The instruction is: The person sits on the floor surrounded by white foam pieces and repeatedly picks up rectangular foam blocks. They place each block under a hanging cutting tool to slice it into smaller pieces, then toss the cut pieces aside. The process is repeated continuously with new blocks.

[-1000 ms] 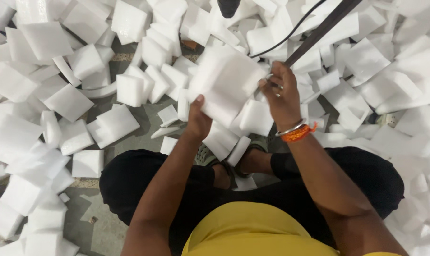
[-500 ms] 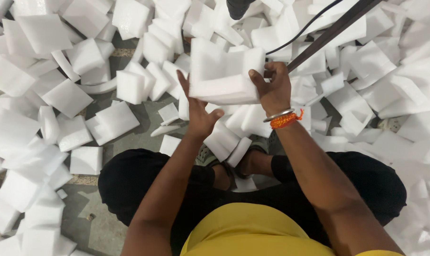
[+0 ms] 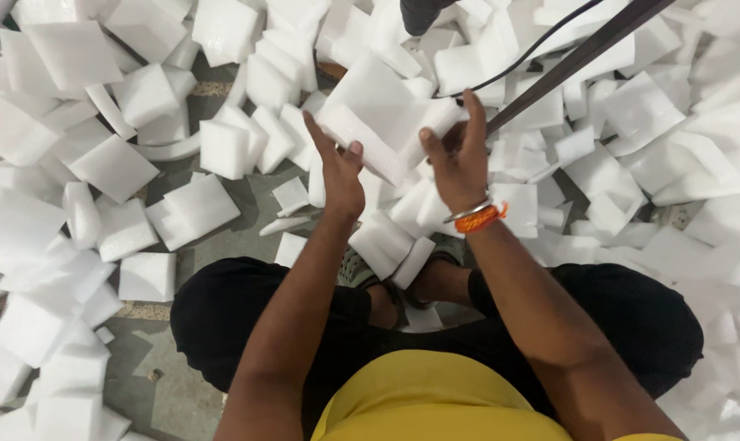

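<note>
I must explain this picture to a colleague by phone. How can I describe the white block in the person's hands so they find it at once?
Start from the seated person's black trousers and follow both forearms upward. Between the left hand and right hand is the white foam block. Unlike the foam pieces on the floor, it is lifted, tilted and gripped at both ends.

Both hands hold one white foam block (image 3: 380, 122) aloft, tilted. Left hand (image 3: 340, 171) presses its near left edge; right hand (image 3: 458, 155), wrist bearing an orange band (image 3: 477, 218), grips its right end. Loose foam pieces (image 3: 113, 167) cover the floor (image 3: 235, 237) all round. Dark bar (image 3: 578, 57) crosses upper right.
</note>
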